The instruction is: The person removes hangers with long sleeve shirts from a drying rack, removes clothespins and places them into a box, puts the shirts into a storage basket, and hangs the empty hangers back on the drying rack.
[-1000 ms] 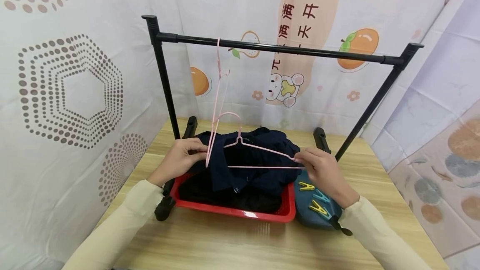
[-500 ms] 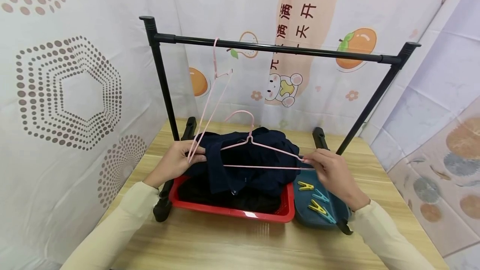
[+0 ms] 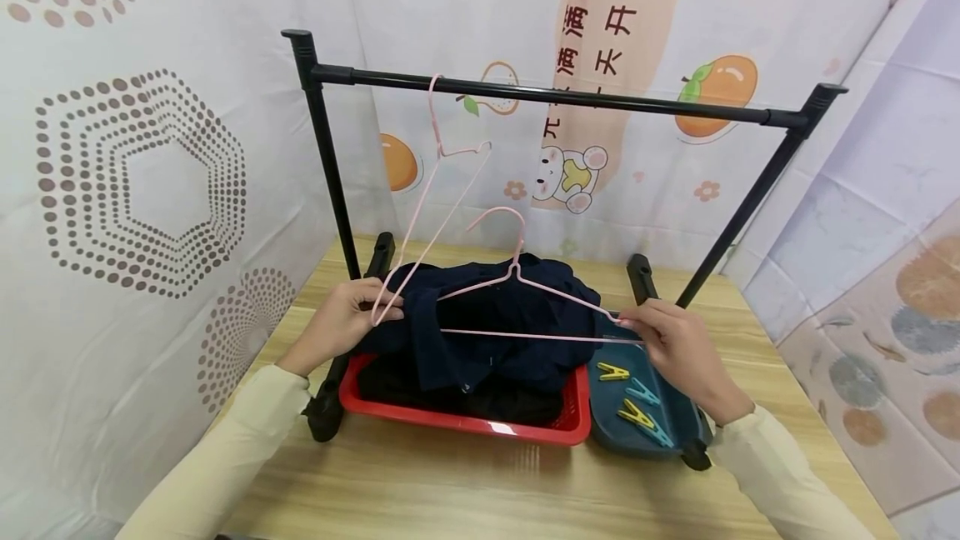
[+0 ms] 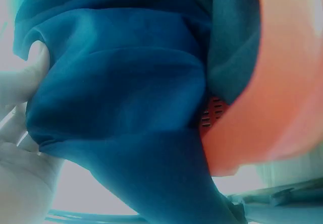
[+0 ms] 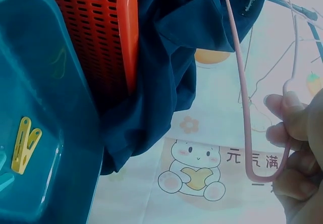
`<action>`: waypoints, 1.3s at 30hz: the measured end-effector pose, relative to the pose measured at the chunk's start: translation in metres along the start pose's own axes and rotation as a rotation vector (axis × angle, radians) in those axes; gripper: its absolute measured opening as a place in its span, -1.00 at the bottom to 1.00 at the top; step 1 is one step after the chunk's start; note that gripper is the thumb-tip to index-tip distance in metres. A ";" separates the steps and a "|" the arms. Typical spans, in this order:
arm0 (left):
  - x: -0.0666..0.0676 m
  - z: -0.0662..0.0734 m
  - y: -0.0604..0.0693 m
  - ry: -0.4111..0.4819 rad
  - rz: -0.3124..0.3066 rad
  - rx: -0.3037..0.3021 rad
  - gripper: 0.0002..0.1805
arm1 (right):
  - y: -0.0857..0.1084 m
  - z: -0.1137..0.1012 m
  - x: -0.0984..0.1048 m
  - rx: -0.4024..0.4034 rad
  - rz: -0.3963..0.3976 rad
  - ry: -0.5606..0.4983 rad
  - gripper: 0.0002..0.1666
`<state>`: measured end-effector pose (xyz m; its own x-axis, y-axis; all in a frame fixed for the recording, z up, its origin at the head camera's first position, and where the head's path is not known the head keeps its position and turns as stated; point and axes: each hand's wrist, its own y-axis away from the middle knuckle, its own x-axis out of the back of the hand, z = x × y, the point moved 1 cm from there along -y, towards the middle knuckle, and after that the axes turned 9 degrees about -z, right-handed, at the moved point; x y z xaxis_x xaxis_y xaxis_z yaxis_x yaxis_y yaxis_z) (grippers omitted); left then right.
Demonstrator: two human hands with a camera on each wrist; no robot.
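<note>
In the head view, my left hand [image 3: 341,325] grips a navy shirt [image 3: 468,369] at its left side, thumb on top of the cloth in the left wrist view. My right hand [image 3: 678,348] pinches the right end of a pink wire hanger [image 3: 516,271]. The left part of this hanger goes out of sight at the folded navy cloth; its hook points up. A second pink hanger [image 3: 438,137] hangs from the black rod [image 3: 570,97], its lower end crossing in front of my left fingers. Under the shirt stands a red basket [image 3: 465,423].
Black cloth [image 3: 517,408] lies in the basket. A blue tray [image 3: 609,407] with several yellow and blue clothespins [image 3: 613,372] stands right of it. The rack's posts [image 3: 330,157] and feet flank the work on a wooden table [image 3: 450,494]. Patterned curtains hang behind.
My right hand and the held hanger have moved right, the hook rising slightly. My left hand has shifted a little left with the shirt. The hanging hanger has turned to show its width.
</note>
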<state>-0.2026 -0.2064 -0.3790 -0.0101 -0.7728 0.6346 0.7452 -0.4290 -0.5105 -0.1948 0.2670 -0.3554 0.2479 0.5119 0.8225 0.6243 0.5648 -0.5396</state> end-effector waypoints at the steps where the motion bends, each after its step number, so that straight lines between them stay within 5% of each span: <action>1: 0.001 -0.001 0.000 -0.011 0.004 -0.002 -0.81 | 0.001 0.001 0.001 -0.003 -0.001 0.000 -0.65; 23: -0.002 -0.009 0.008 -0.078 0.012 0.002 -0.77 | 0.021 0.010 0.011 -0.048 0.012 0.039 -0.56; 28: -0.001 -0.012 0.010 -0.069 -0.022 0.057 -0.79 | 0.025 0.014 0.013 -0.049 0.018 0.049 -0.58; 35: 0.001 -0.015 0.017 -0.020 -0.107 0.258 -0.87 | 0.032 0.020 0.013 -0.082 0.007 0.060 -0.62; 39: 0.000 -0.015 0.018 0.015 -0.130 0.239 -0.85 | 0.034 0.023 0.013 -0.085 0.014 0.064 -0.61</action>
<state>-0.1993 -0.2215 -0.3972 -0.1243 -0.7262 0.6761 0.8732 -0.4036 -0.2730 -0.1869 0.3079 -0.3672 0.3020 0.4749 0.8266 0.6806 0.4997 -0.5358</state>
